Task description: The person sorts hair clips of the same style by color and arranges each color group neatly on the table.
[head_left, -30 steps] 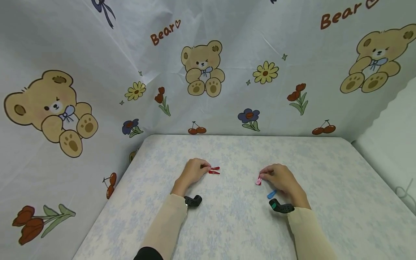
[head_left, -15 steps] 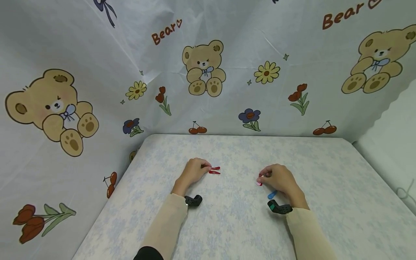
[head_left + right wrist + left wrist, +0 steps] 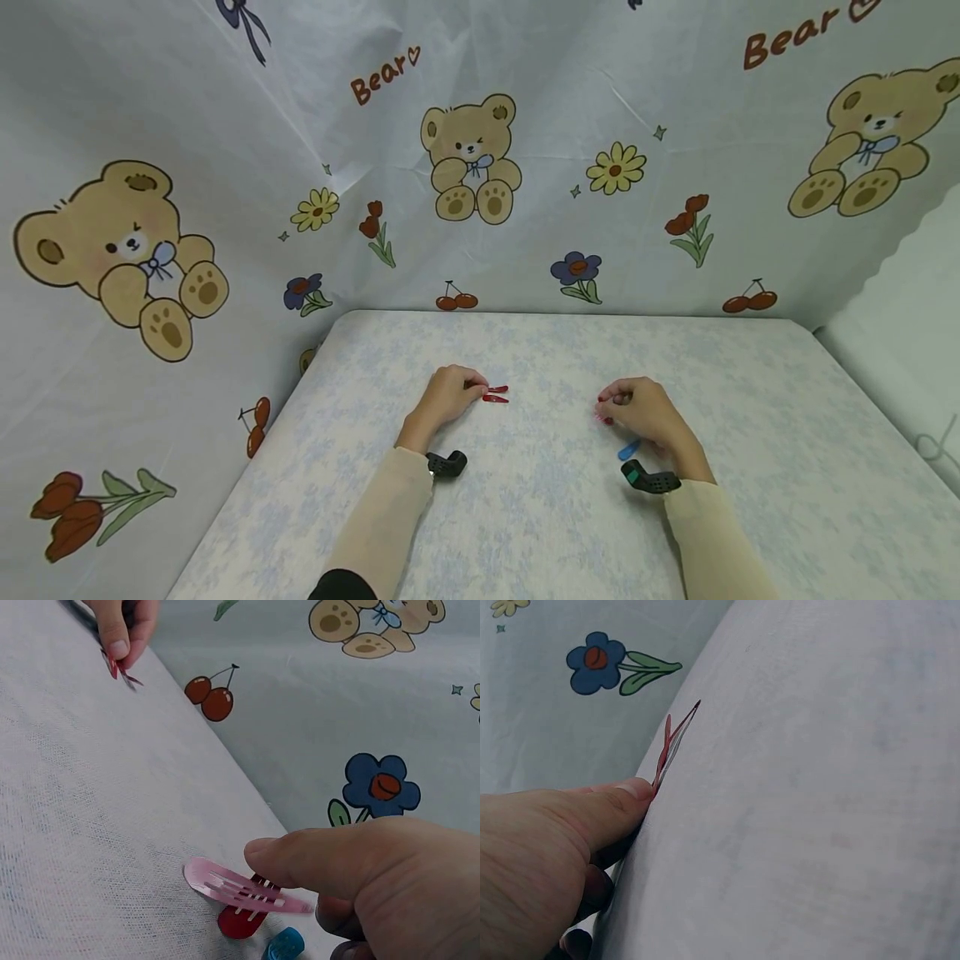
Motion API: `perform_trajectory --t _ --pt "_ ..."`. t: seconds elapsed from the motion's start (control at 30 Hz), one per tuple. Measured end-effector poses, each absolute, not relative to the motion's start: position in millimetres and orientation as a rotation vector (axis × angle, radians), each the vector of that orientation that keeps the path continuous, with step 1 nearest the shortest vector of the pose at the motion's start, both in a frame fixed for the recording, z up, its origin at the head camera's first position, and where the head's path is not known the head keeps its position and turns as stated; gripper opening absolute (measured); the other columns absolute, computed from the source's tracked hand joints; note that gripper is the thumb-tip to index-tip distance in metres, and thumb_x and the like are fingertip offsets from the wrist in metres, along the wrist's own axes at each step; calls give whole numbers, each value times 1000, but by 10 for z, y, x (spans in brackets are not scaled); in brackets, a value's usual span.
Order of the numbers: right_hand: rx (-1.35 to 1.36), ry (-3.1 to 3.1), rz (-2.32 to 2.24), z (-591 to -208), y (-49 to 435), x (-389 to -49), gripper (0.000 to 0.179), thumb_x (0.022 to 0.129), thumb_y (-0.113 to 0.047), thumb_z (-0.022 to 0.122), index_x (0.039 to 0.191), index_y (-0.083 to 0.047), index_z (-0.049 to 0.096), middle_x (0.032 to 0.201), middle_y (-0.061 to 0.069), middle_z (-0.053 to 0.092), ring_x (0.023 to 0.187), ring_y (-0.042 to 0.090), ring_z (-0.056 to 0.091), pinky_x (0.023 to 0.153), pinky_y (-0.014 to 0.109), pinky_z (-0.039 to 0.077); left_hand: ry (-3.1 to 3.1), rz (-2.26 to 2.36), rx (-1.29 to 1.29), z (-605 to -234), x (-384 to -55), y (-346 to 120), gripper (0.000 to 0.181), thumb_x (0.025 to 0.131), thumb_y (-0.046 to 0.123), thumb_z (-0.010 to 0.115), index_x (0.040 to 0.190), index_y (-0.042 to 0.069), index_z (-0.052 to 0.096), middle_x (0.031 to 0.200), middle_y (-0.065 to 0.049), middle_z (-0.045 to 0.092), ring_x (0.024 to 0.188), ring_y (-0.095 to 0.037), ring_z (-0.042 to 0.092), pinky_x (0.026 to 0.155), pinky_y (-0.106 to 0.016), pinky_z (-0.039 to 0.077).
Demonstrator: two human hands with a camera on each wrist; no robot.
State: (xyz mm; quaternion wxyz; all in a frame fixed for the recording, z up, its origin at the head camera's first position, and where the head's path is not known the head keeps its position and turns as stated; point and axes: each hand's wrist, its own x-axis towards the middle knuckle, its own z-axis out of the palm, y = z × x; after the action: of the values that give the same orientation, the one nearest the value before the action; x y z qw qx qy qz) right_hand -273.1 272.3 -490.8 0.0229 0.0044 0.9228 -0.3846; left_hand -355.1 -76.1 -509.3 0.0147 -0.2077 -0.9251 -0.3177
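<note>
My left hand (image 3: 452, 392) pinches a red snap hair clip (image 3: 662, 759) between thumb and fingertips at one end. Its two arms stand spread apart, pointing right in the head view. Further right, my right hand (image 3: 641, 408) has its thumb and fingers curled at a pink snap hair clip (image 3: 232, 886), whose narrow end reaches in by the fingers. A second red hair clip (image 3: 241, 922) crosses behind the pink one, its upper part by the thumb tip. A blue hair clip (image 3: 628, 450) lies on the table just below the right hand.
The table (image 3: 525, 500) has a pale blue mottled cover. Behind it and on the left hangs a curtain (image 3: 540, 100) printed with bears and flowers. Black wrist devices (image 3: 649, 478) sit at both cuffs.
The pink clip has turned in my right fingers; the red one beside it now shows differently. My left hand and its red clip stay in place.
</note>
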Motion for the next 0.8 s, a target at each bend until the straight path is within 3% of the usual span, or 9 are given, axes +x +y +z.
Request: perform_trajectory --t 0.47,0.8 --pt "-71 2909 -1266 -4898 2746 -2735 19 94 -41 70 97 -22 74 84 1 70 67 18 48 57 30 42 -2892 -991 -631 -5113 -3564 -766 10 95 28 70 99 25 79 101 8 75 104 -15 67 94 -39 52" --pt "-182 2980 -1330 -4850 2707 -2741 20 96 -40 68 100 -20 73 84 -1 74 76 18 53 56 27 40 -2898 -971 -630 -5119 -3557 -770 10 96 29 70 99 26 79 98 9 74 99 -13 66 90 -37 52"
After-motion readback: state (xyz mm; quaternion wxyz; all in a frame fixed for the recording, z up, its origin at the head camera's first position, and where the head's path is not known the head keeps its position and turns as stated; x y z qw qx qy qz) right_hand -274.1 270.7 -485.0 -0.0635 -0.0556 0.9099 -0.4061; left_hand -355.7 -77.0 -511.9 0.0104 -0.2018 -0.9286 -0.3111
